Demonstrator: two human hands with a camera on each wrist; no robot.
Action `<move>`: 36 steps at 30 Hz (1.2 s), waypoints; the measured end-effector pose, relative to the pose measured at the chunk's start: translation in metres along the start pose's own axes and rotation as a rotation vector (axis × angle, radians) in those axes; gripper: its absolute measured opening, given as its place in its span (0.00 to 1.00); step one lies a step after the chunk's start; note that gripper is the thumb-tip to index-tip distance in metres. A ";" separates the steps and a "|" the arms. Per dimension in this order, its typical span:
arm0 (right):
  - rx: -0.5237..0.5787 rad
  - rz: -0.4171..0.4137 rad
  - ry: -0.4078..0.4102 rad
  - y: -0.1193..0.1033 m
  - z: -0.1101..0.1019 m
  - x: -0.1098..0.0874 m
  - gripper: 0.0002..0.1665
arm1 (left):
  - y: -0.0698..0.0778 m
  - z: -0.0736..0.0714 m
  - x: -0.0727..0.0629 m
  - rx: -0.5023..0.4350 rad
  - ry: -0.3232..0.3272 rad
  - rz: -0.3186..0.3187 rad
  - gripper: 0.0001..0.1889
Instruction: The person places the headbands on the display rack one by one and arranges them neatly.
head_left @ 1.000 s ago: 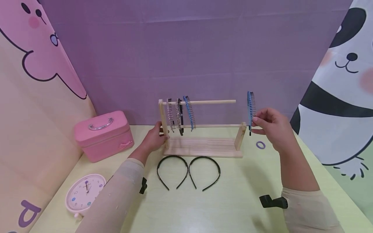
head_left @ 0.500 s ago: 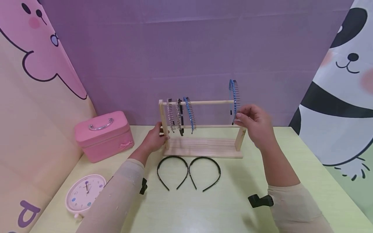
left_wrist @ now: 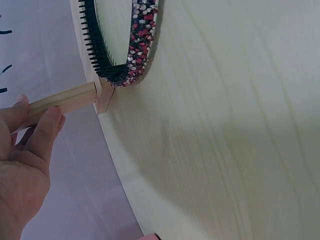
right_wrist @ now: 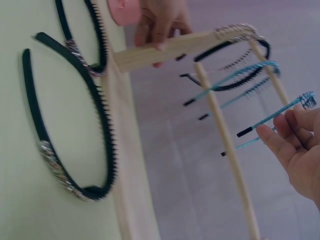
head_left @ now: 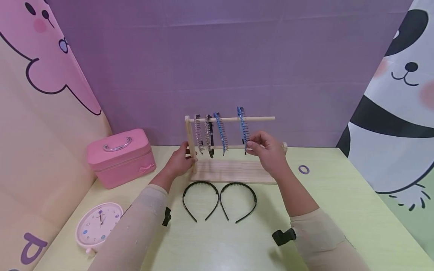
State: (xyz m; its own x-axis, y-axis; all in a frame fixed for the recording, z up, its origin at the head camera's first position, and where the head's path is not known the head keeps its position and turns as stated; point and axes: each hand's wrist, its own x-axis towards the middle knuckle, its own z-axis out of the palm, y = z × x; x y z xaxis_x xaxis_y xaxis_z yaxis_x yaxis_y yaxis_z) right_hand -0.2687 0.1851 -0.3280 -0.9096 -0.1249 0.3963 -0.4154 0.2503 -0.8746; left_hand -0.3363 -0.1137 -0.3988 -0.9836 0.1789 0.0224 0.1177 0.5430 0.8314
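Note:
My right hand (head_left: 269, 154) pinches the lower end of a blue headband (head_left: 242, 124), which stands over the upper rod of a wooden rack (head_left: 234, 172). In the right wrist view, the thumb and fingers hold one dark-tipped arm of this blue headband (right_wrist: 272, 116). My left hand (head_left: 179, 162) grips the rack's left upright; the left wrist view shows fingers and thumb around the upright (left_wrist: 75, 101). Farther left on the rods hang another blue headband (head_left: 221, 131), a silvery one (head_left: 198, 131), and a sparkly one (head_left: 207, 131) with a black band beside it.
Two black toothed headbands, one left (head_left: 201, 182) and one right (head_left: 238, 183), lie before the rack. A purple ring (head_left: 303, 173) lies to the right. A pink case (head_left: 122, 160) and a pink clock (head_left: 99, 224) stand at the left.
My right hand has carried the blue headband leftward from beyond the rack's right end, up over the rod's tip, then down and along the rod. My left hand stays on the upright.

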 end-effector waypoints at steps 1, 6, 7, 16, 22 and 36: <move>-0.001 0.005 -0.009 0.002 0.004 0.001 0.09 | 0.000 0.000 0.000 0.001 0.000 0.002 0.33; -0.021 0.033 -0.039 0.012 0.018 0.002 0.07 | 0.000 0.001 0.000 -0.009 -0.001 -0.001 0.33; -0.028 0.036 -0.042 0.013 0.019 0.002 0.07 | 0.000 0.002 0.001 -0.012 -0.001 -0.004 0.33; -0.158 0.093 -0.067 0.016 0.019 -0.003 0.15 | 0.000 0.002 0.001 -0.014 -0.001 0.028 0.33; -0.231 0.135 -0.112 0.022 0.017 -0.007 0.18 | 0.001 0.002 0.000 -0.009 0.004 0.021 0.33; -0.291 0.348 -0.328 0.041 0.038 -0.021 0.21 | 0.003 0.002 -0.001 -0.004 0.001 0.023 0.31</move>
State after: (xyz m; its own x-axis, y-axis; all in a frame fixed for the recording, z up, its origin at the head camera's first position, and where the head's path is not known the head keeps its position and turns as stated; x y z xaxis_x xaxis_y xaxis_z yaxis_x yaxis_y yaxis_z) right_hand -0.2666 0.1613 -0.3830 -0.9622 -0.2675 -0.0506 -0.1187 0.5793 -0.8064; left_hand -0.3343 -0.1109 -0.3969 -0.9808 0.1901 0.0423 0.1397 0.5353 0.8331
